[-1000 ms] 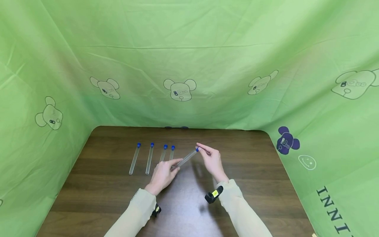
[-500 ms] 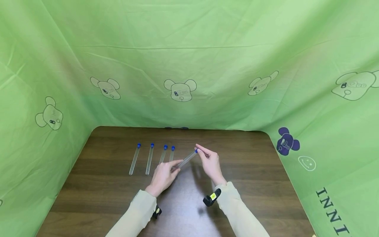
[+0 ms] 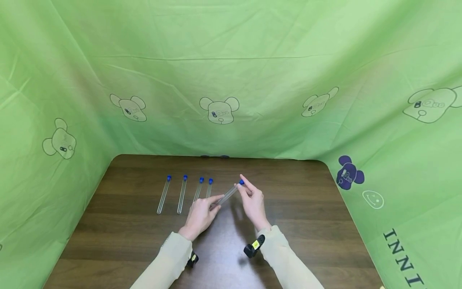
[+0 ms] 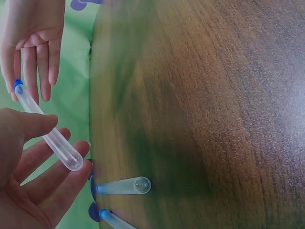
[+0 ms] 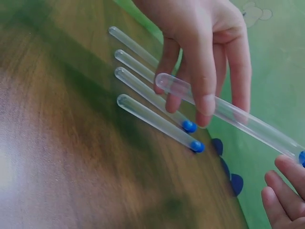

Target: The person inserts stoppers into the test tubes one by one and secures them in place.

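My left hand (image 3: 199, 214) grips a clear test tube (image 3: 230, 194) near its rounded end, thumb on one side and fingers on the other. The tube slants up to the right over the table, its blue cap (image 3: 241, 182) toward my right hand (image 3: 254, 204). Thumb and index finger of that hand pinch at the cap end. In the left wrist view the round bottom of the tube (image 4: 62, 148) pokes out past the left fingers, and the tube looks empty. The right wrist view shows the right fingertips (image 5: 286, 164) just by the cap, which the frame edge cuts off.
Several more capped test tubes lie in a row to the left, such as the outermost tube (image 3: 164, 195) and the one beside it (image 3: 182, 195); my left hand partly covers the nearest two. The brown wooden table (image 3: 306, 241) is enclosed by a green printed cloth (image 3: 223, 72).
My right hand has shifted slightly left and toward me, and its fingers have re-placed themselves around the cap, more of which now shows. The left hand and the tube hold nearly the same pose.
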A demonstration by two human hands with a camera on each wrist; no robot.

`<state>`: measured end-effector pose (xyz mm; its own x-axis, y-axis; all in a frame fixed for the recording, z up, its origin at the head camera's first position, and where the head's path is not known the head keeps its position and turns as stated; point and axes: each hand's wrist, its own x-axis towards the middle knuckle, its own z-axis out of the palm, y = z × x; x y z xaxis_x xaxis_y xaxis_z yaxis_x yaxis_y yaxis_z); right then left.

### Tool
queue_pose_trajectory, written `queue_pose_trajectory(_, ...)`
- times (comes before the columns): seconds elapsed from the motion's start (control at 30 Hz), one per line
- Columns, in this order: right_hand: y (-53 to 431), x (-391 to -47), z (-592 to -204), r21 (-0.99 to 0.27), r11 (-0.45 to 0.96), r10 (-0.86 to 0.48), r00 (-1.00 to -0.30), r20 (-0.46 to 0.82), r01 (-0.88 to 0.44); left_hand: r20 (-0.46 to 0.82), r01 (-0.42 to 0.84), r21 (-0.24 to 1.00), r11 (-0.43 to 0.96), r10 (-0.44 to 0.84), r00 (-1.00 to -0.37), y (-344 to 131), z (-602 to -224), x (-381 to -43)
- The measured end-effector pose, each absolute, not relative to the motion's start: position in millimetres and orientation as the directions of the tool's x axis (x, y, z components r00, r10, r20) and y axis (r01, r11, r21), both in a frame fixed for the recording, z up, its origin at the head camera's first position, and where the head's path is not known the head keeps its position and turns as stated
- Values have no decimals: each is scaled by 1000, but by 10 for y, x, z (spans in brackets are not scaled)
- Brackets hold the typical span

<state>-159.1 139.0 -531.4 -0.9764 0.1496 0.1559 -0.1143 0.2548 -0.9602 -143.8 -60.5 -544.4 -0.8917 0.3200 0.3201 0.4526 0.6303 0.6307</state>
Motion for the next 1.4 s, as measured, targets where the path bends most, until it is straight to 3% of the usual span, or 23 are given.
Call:
queue_pose_trajectory(0.33,1213,-1383,-4961,-963,248,128,-981,143,-108,334,468,591,656,329,-883,-582,-5438,-1452)
queue_pose_trajectory(0.57,1272,-1542,-5366,-964,225,135,-975,177,-143,330,466,608,643,329,-885,-567,-5457,-1442)
queue_pose_trajectory(1.1,1282,-1555,-5289,-973,183,150,-974,168,-140,329,466,619,632,330,-885,-560,-5443,-1444)
queue_pose_trajectory(1.4,1247,-1403,-4972,-979,136,119,-978,171,-155,313,456,616,643,331,-890,-554,-5450,-1440)
